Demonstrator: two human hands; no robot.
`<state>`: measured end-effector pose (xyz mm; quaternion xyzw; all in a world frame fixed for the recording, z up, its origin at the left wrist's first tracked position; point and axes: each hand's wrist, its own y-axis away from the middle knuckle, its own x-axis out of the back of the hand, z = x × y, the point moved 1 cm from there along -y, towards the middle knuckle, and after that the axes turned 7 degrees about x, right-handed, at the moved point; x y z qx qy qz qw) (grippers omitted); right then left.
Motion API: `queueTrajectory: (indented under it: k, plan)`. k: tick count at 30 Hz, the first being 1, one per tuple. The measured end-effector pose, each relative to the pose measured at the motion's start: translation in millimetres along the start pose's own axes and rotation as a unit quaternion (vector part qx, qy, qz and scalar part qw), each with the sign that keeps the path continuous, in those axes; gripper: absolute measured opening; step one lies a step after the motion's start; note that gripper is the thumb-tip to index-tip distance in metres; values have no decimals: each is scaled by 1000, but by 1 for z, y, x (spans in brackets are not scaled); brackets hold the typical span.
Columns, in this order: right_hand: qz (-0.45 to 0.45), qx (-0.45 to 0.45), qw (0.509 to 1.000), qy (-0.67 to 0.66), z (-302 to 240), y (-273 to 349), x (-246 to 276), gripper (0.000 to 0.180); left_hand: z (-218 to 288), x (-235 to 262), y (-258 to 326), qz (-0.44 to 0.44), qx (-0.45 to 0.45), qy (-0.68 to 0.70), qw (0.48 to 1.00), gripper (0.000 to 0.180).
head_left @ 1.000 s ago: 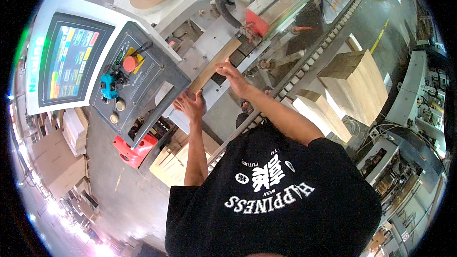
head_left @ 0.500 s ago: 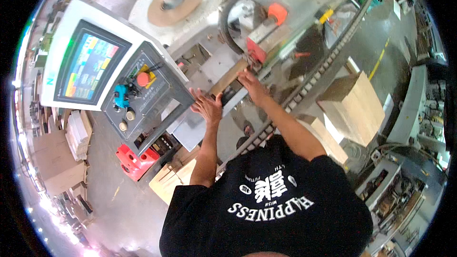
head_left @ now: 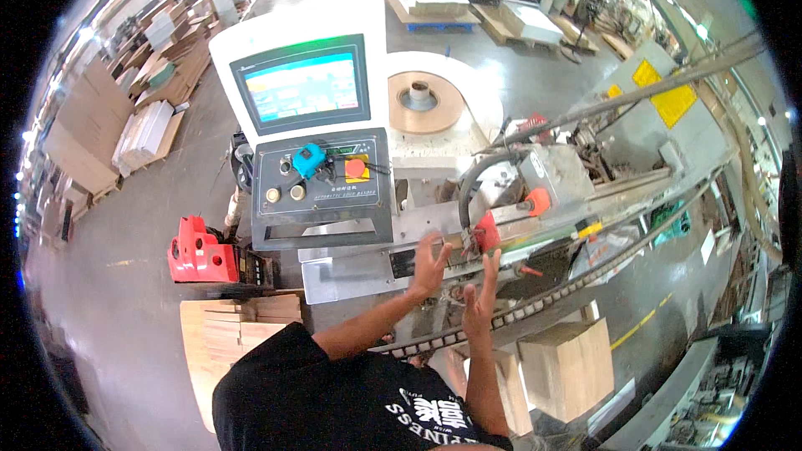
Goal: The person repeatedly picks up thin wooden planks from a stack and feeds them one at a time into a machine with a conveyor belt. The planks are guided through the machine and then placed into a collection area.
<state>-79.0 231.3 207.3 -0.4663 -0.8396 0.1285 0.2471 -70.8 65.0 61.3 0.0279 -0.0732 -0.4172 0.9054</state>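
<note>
In front of the edge banding machine's infeed, my left hand [head_left: 430,267] is raised with its fingers apart and nothing in it. Just to its right, my right hand [head_left: 480,301] is also empty, its fingers pointing up and spread. Both are nearest to the red guard [head_left: 487,234] at the mouth of the machine, though I cannot tell whether either touches it. A pale metal infeed table [head_left: 347,278] lies to the left of my hands. Above it stands the control panel [head_left: 322,192], with a teal tape measure [head_left: 309,161] resting on it beside a red stop button [head_left: 356,169].
A roller track [head_left: 510,315] runs along the near side of the machine. Stacked wood panels [head_left: 568,367] stand at lower right, wooden pieces [head_left: 251,317] at lower left. A red machine part [head_left: 200,252] sits at left; a reel of banding [head_left: 426,103] lies behind.
My hands have come off the narrow wooden strip, which I no longer see, and are lifted closer together near the red guard. The view has turned and taken in more of the workshop.
</note>
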Motion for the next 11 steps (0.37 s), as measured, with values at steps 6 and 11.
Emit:
queueTrajectory:
  k: [6, 11]
  plan:
    - [-127, 34, 990, 47, 61, 15, 6, 77, 112, -57, 92, -122, 350, 437, 819, 68]
    - [-234, -137, 958, 99, 86, 48, 32, 65, 273, -46, 184, -410, -236, 330, 817, 43]
